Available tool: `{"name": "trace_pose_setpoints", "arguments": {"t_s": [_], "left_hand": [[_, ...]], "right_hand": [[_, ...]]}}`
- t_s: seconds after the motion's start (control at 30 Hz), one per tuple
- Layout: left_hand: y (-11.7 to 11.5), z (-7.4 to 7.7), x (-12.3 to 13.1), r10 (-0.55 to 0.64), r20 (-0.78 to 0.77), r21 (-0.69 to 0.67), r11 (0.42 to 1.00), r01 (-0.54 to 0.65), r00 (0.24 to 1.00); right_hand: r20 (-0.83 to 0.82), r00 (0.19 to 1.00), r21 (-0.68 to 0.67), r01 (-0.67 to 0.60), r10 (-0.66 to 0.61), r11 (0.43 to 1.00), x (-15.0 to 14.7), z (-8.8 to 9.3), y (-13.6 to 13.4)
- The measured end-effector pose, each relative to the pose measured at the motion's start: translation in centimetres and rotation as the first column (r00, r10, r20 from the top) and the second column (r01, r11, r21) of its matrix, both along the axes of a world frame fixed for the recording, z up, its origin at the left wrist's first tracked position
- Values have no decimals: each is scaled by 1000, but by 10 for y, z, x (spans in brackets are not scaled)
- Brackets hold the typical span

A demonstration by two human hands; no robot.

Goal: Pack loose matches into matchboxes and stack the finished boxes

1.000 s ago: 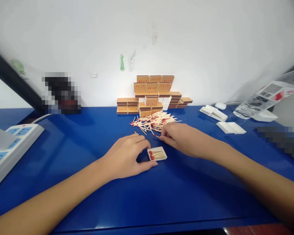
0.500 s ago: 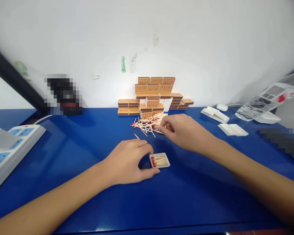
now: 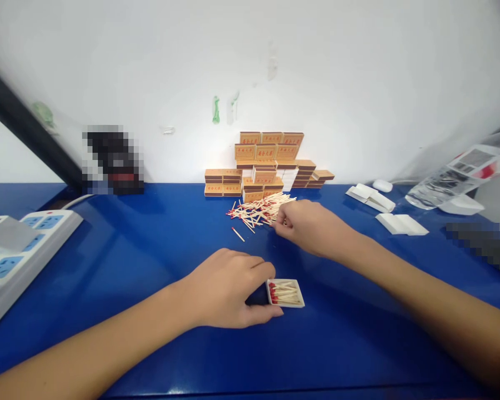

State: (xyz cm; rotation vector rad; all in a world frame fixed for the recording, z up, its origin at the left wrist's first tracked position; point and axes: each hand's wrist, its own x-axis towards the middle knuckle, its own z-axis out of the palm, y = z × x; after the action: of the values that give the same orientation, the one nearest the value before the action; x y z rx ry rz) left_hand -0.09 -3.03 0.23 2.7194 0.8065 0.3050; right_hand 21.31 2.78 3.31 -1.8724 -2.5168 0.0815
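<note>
My left hand (image 3: 233,289) holds the left end of a small white matchbox tray (image 3: 301,303) between thumb and forefinger. Inside the tray lie several matchsticks (image 3: 285,293), their red heads toward that hand. Farther back, a loose heap of red-tipped matchsticks (image 3: 258,211) is spread on the blue table. At the heap's right front edge is my right hand (image 3: 310,225), thumb and fingers pinched together; whatever is between the fingertips is hidden. One stray matchstick (image 3: 238,234) lies in front of the heap.
Stacked matchboxes (image 3: 266,153) stand against the wall behind the heap. White folded card pieces (image 3: 402,224), a white earphone case (image 3: 382,185) and a clear plastic packet (image 3: 437,178) are at right. A power strip (image 3: 45,236) occupies the left side of the blue table (image 3: 158,222).
My left hand and the matchbox tray have come nearer to me and slightly right. My right hand stays at the heap, its fingers drawn closer together. The view has shifted slightly.
</note>
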Motion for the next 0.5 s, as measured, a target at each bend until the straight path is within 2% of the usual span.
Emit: {"name": "trace_pose_setpoints", "arguments": {"t_s": [0.1,0.23,0.37,0.5], "left_hand": [[0,0,0,-3,-7,-5,1000,3,1000],[0,1,0,-3,-14,-2,1000,3,1000],[0,0,-1,-7,-12,12,1000,7,1000],[1,-3,-1,-16,8,38,999,16,1000]], "right_hand": [[74,997,39,34,-37,999,0,10,0],[80,997,55,-15,11,998,-16,17,5],[28,997,-15,-66,67,998,-35,13,11],[5,999,4,-45,45,999,-42,8,16]]}}
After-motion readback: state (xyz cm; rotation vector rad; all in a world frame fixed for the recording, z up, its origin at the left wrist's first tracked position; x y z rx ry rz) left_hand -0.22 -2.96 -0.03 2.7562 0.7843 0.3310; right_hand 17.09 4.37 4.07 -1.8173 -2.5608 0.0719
